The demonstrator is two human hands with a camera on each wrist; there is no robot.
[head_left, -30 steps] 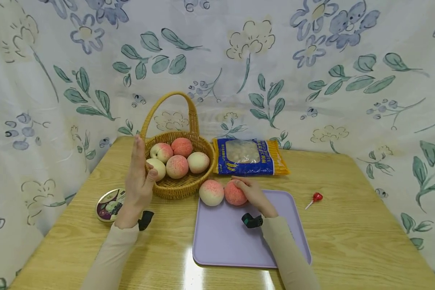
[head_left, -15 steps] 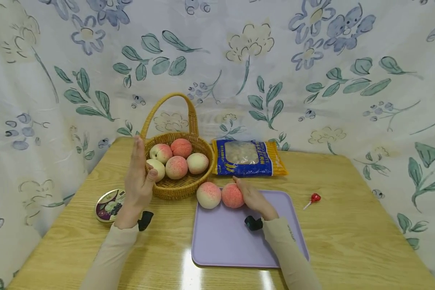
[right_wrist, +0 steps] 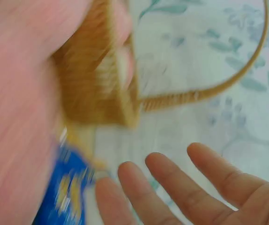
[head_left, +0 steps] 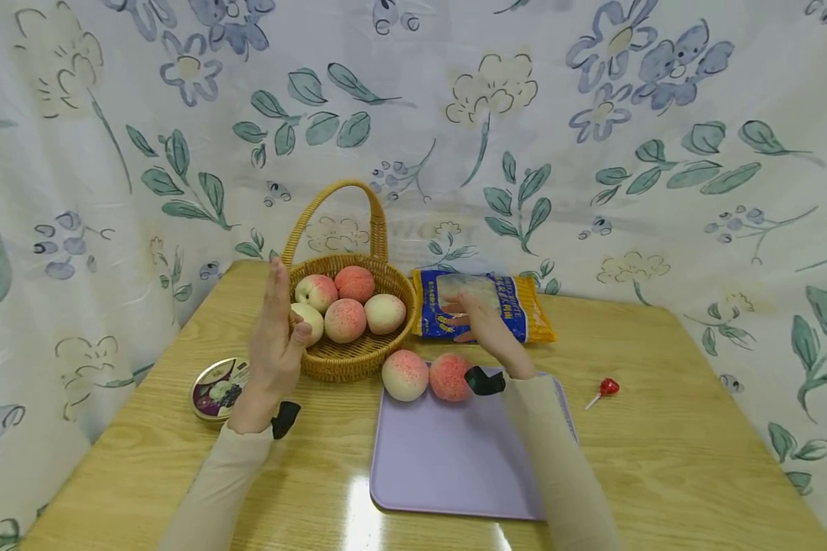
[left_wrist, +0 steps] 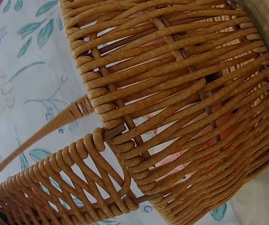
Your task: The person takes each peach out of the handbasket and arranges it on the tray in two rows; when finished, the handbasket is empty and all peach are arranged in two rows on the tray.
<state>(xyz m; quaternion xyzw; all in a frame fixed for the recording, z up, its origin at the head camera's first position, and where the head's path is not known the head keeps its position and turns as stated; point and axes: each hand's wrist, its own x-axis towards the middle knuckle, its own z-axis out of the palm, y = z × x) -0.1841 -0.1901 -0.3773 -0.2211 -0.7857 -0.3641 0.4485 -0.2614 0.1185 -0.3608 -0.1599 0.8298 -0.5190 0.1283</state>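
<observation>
My left hand (head_left: 276, 352) is upright with straight fingers beside the left side of the wicker basket (head_left: 344, 367), holding nothing. Several peaches (head_left: 345, 321) lie in the basket, and its weave fills the left wrist view. Over the blue and yellow food bag (head_left: 434, 306) my right hand (head_left: 485, 325) is raised, fingers spread and nothing in them. Two more peaches sit side by side at the back left of the purple tray (head_left: 448, 474): a pale pink one (head_left: 405, 376) and a redder peach (head_left: 449, 377) close under the right wrist.
An oval tin (head_left: 214, 394) with a printed lid stands left of the left hand. To the right of the tray lies a red lollipop (head_left: 608, 386). A floral curtain (head_left: 413, 115) hangs behind the table (head_left: 661, 459).
My right hand has let go of the redder peach and risen away from it, toward the food bag. The left hand stays beside the basket. The head view has shifted slightly.
</observation>
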